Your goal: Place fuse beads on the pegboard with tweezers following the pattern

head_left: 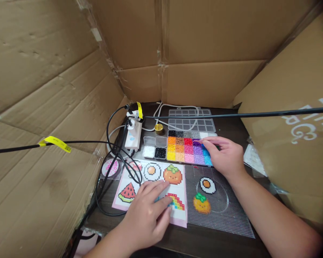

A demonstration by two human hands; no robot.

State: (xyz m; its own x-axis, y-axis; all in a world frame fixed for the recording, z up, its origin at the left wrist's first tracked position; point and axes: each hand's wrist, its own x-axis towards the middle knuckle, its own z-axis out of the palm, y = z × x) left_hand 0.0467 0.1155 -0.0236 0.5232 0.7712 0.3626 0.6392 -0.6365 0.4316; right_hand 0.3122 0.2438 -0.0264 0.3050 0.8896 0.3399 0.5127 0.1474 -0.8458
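My left hand (pixel 150 211) lies flat, fingers spread, on a pattern sheet (pixel 177 220) with pixel pictures: watermelon, fried egg, persimmon and a partly covered rainbow. My right hand (pixel 227 156) pinches pink tweezers (pixel 216 141), whose tip points at the red and purple cells of a compartment box of beads (pixel 188 150). Whether a bead sits in the tip is too small to tell. On the clear pegboard (pixel 226 225), below my right hand, are a bead fried egg (pixel 207 185) and a bead persimmon (pixel 201 204). A few red beads (pixel 195 167) are near its top edge.
Two small boxes hold white beads (pixel 149 152) and black beads (pixel 160 153). Behind are a clear lid (pixel 191 122), gold cup (pixel 158 128) and power strip (pixel 133 136). A black cable (pixel 244 114) crosses above the table. A dish of pink beads (pixel 110 167) sits left. Cardboard walls surround everything.
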